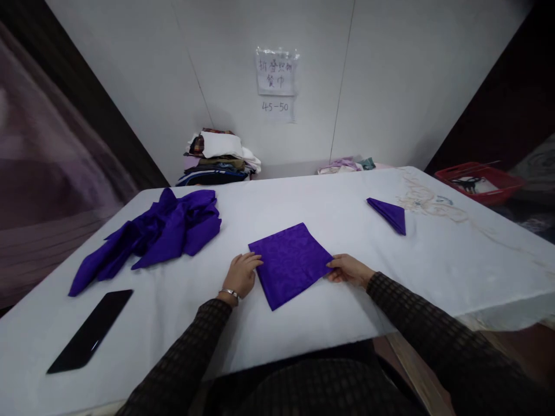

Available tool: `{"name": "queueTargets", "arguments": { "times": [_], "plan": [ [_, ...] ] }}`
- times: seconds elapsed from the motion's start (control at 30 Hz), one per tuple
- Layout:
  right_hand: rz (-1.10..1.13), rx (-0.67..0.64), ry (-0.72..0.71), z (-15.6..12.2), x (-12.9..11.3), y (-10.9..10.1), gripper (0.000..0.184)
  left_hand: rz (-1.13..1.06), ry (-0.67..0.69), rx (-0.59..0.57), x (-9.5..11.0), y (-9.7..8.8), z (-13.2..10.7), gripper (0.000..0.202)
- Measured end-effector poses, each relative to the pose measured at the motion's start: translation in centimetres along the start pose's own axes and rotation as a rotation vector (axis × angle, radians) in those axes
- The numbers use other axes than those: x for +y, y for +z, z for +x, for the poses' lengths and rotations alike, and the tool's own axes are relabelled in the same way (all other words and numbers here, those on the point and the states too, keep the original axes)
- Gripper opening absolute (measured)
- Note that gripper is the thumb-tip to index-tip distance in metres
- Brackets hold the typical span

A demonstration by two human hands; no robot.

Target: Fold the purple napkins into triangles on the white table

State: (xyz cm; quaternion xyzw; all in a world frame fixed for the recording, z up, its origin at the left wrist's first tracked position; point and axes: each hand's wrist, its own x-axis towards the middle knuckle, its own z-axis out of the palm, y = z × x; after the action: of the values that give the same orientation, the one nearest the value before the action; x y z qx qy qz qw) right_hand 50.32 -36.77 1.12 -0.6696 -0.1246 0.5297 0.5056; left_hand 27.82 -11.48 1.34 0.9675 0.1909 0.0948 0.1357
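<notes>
A purple patterned napkin (292, 263), folded into a square, lies in front of me on the white tablecloth, its corners turned toward me and away. My left hand (241, 275), with a silver bracelet at the wrist, rests at its left side, fingers stretched out and fingertips on the edge. The thumb of that hand is partly hidden. At the right corner, my right hand (347, 270) pinches the cloth between thumb and fingers. Farther right is a narrow folded purple napkin (389, 215). On the left lies a loose heap of purple napkins (173, 228).
A black phone-like slab (91, 332) lies at the front left of the table (173, 323). Stacked clothes (219, 156) stand against the wall behind, under a handwritten sign (276, 81). More folded cloth (342, 166) and a red basket (481, 182) are at the right rear.
</notes>
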Motion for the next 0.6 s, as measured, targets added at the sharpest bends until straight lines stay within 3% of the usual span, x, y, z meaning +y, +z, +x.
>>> {"name": "queueTargets", "arguments": {
  "times": [0.1, 0.17, 0.33, 0.43, 0.6],
  "plan": [
    [0.112, -0.011, 0.011, -0.6, 0.3, 0.2, 0.006, -0.158, 0.112, 0.045, 4.2, 0.9, -1.0, 0.032],
    [0.105, -0.011, 0.007, -0.7, 0.0, 0.4, 0.005, -0.222, 0.182, -0.005, 7.5, 1.8, -1.7, 0.027],
    [0.050, -0.010, -0.010, -1.1, -1.1, 1.2, 0.004, -0.219, 0.126, -0.078, 13.5, 4.2, -1.5, 0.059],
    [0.011, -0.022, -0.066, -1.3, -1.9, 2.0, 0.004, -0.220, 0.004, -0.047, 15.0, 4.8, 0.1, 0.057],
    [-0.098, -0.093, -0.283, -0.9, -2.4, 2.8, 0.018, -0.414, -0.225, 0.010, 14.2, 5.5, 2.4, 0.013]
  ]
}}
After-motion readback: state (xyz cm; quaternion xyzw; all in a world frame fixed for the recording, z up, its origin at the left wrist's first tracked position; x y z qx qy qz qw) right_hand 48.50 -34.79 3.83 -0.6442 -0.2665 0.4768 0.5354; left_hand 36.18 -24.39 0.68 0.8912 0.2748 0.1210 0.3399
